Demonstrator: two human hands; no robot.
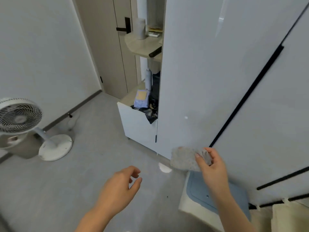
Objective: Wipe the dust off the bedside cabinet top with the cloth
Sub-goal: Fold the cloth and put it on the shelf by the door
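Two hands: right hand pinching one grey cloth, left hand empty, fingers loosely curled.

Fan cut by left edge; cloth partly hidden behind right-hand fingers.

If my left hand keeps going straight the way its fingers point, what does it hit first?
Probably nothing close. The left hand, open and empty, points up and right over bare floor; further along stands the white cabinet. Depth is hard to judge from one view.
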